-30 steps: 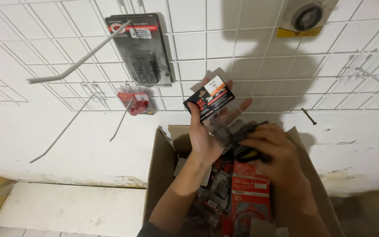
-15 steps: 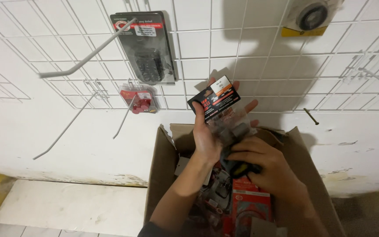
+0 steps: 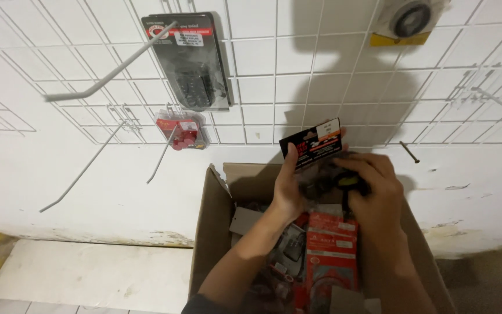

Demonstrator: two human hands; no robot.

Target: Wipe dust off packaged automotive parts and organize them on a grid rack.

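Observation:
My left hand holds up a small black carded package with red and white print, above an open cardboard box. My right hand is beside it, fingers closed around the lower part of the same package, where a black item with a yellow spot shows. Both hands hover over the box, which is filled with red carded packs and grey blister packs.
A white wire grid panel covers the wall, with long metal hooks sticking out. A black blister pack and a small red pack hang on it. A round black part on yellow card hangs top right.
The package has come down slightly toward the box. My right hand has risen from the box contents and closed on the package beside my left hand.

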